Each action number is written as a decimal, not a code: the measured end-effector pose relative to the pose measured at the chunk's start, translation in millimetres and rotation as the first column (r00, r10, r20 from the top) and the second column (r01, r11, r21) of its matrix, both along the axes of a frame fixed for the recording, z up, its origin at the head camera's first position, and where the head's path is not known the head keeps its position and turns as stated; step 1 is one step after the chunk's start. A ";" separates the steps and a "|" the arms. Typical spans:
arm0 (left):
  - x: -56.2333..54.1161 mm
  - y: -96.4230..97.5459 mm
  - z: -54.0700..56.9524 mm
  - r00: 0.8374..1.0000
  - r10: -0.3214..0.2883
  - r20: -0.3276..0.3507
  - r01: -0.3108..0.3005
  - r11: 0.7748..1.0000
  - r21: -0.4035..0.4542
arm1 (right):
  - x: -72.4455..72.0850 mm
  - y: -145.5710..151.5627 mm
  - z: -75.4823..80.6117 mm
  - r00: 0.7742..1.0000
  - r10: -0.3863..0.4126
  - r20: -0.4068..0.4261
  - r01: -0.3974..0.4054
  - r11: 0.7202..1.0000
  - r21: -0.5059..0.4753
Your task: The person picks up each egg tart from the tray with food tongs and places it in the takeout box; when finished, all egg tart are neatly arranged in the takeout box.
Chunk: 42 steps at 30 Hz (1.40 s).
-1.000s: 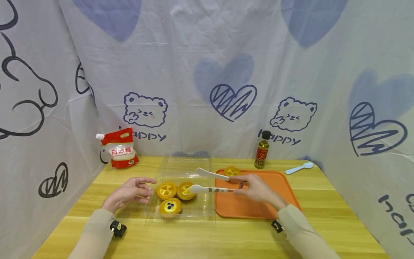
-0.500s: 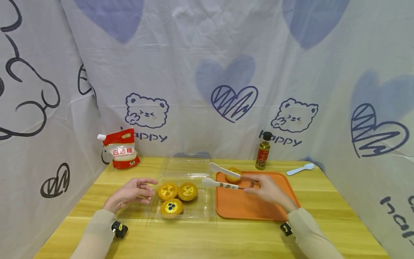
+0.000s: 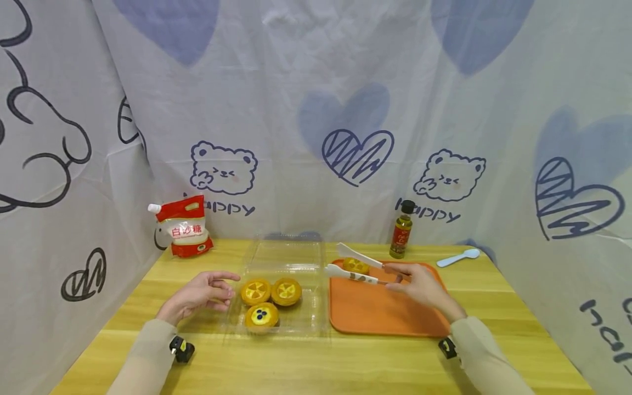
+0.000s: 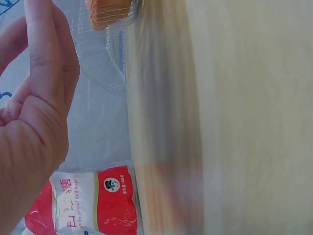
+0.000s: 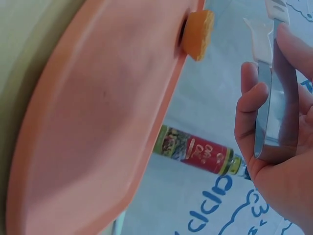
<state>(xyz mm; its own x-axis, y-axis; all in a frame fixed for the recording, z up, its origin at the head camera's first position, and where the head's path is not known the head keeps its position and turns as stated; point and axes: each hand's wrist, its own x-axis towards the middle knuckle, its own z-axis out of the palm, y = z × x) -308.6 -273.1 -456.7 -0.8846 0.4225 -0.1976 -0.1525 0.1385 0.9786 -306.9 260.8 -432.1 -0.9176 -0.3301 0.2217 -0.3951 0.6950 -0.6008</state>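
My right hand (image 3: 419, 282) grips a pair of metal tongs (image 5: 281, 117) with white tips. The spread tips hang around the egg tart (image 3: 355, 266) at the back left of the orange tray (image 3: 385, 315); from the head view I cannot tell whether they touch it. Left of the tray stands a clear plastic box (image 3: 313, 312) with its lid tipped back. Inside it are two tarts with yellow wedges, one of them this tart (image 3: 255, 291), and a blueberry-topped tart (image 3: 261, 315). My left hand (image 3: 202, 296) hovers by the box's left side, fingers loosely bent, holding nothing.
A red and white sugar bag (image 3: 188, 227) stands at the back left. Behind the tray is an oil bottle (image 3: 401, 230). A pale blue spoon (image 3: 458, 258) lies at the back right of the wooden table (image 3: 296, 367). A printed curtain encloses the table.
My right hand has moved right with the tongs. Their tips have gone from over the clear box to the tart on the tray. The left hand stays by the box.
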 end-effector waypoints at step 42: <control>-1.1 0.5 0.1 1.000 -0.002 0.006 0.002 1.000 -0.002 | -14.4 26.7 -12.6 0.993 -0.081 0.084 0.079 0.996 0.032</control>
